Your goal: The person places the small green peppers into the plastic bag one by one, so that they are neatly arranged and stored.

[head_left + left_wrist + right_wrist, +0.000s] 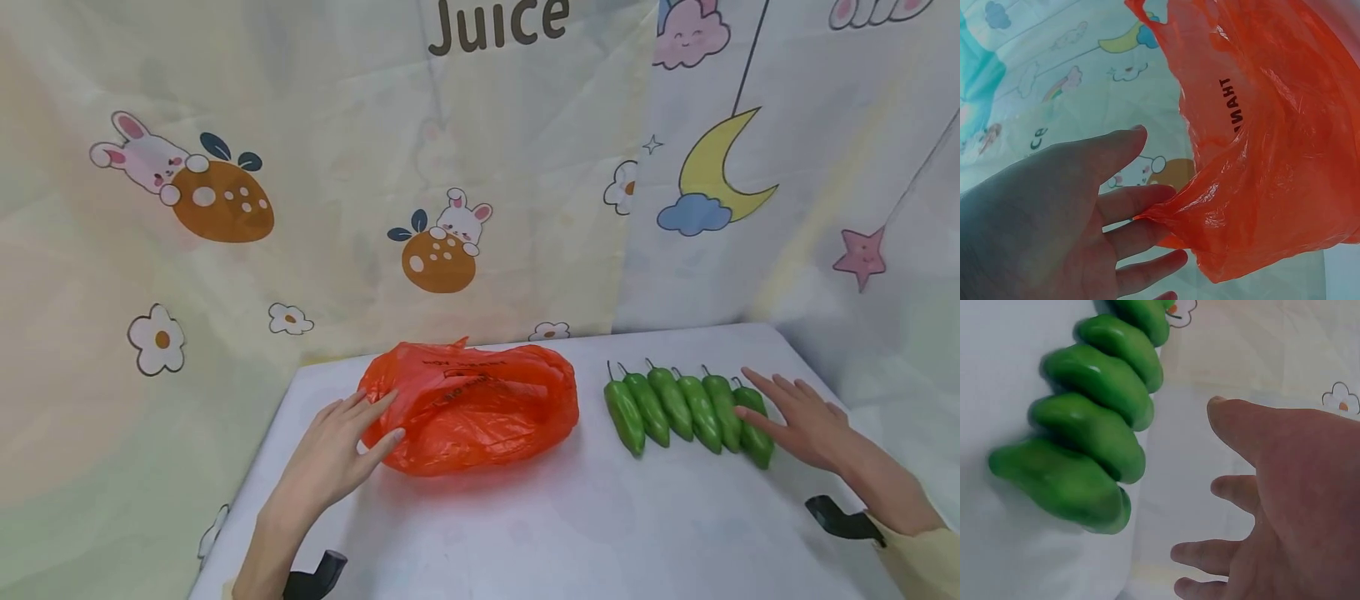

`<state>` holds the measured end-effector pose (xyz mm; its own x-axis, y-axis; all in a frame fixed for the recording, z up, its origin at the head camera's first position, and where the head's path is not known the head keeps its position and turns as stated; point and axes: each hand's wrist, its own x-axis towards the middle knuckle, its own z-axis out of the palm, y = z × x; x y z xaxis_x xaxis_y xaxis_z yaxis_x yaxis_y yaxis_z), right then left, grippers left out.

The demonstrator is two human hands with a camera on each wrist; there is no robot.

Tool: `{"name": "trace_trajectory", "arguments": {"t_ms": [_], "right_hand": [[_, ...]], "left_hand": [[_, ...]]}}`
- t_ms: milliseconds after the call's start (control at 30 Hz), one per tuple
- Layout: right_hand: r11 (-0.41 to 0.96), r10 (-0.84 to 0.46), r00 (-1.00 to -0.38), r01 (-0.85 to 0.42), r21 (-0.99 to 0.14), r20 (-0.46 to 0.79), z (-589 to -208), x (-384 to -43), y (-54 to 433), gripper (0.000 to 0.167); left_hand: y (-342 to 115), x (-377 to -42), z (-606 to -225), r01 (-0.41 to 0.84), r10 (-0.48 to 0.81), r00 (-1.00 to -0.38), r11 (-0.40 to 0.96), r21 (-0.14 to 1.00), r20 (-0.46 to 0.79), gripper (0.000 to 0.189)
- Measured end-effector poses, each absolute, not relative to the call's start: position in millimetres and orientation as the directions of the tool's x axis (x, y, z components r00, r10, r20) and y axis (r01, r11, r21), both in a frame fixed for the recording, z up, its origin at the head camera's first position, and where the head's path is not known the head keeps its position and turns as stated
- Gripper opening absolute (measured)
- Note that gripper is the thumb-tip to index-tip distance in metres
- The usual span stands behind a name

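Note:
A crumpled red plastic bag (480,417) with dark printing lies at the back middle of the white table. My left hand (333,450) is at its left side, fingers spread and extended. In the left wrist view the fingers of that left hand (1085,219) touch the edge of the bag (1272,187). Several green peppers (697,408) lie side by side in a row to the right of the bag, stems pointing away. Over the right end of the row is my right hand (806,421), fingers spread. In the right wrist view that hand holds nothing and is apart from the peppers (1085,431).
The white table (517,533) ends at the back against a hanging cloth (337,208) printed with rabbits, fruit and flowers. Another printed cloth (810,283) hangs at the right. A dark strap piece (843,517) is on the right wrist.

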<state>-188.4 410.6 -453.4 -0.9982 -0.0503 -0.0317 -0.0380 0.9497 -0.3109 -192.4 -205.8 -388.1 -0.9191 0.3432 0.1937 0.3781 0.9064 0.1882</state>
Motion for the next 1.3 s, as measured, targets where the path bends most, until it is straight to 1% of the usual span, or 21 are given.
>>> {"name": "trace_trajectory", "arguments": {"t_ms": [133, 300, 567, 700, 867, 1100, 1300], "right_hand": [[0.953, -0.067, -0.996, -0.046, -0.300, -0.060, -457, -192, 414, 0.076], [0.953, -0.078, -0.990, -0.038, -0.301, -0.122, -462, -196, 420, 0.074], [0.957, -0.102, -0.985, -0.060, -0.283, -0.138, -466, -200, 425, 0.069], [0.957, -0.103, -0.975, -0.044, -0.288, -0.195, -466, -203, 426, 0.071], [0.945, -0.126, -0.957, -0.035, -0.326, -0.262, -467, -206, 427, 0.075], [0.933, -0.151, -0.942, -0.037, -0.357, -0.298, -469, -209, 433, 0.079], [0.929, -0.174, -0.928, -0.044, -0.367, -0.328, -471, -212, 437, 0.088]], "left_hand": [[-207, -192, -390, 0.365, 0.333, -0.925, 0.911, 0.190, 0.182, 0.063], [-207, -193, -390, 0.373, 0.339, -0.921, 0.908, 0.188, 0.189, 0.063], [-207, -193, -391, 0.376, 0.340, -0.920, 0.906, 0.193, 0.196, 0.063], [-207, -193, -391, 0.379, 0.341, -0.918, 0.904, 0.196, 0.203, 0.063], [-207, -193, -390, 0.376, 0.338, -0.920, 0.904, 0.203, 0.200, 0.063], [-206, -194, -391, 0.370, 0.334, -0.924, 0.905, 0.209, 0.187, 0.063], [-206, -195, -391, 0.367, 0.333, -0.926, 0.906, 0.210, 0.181, 0.062]]}}
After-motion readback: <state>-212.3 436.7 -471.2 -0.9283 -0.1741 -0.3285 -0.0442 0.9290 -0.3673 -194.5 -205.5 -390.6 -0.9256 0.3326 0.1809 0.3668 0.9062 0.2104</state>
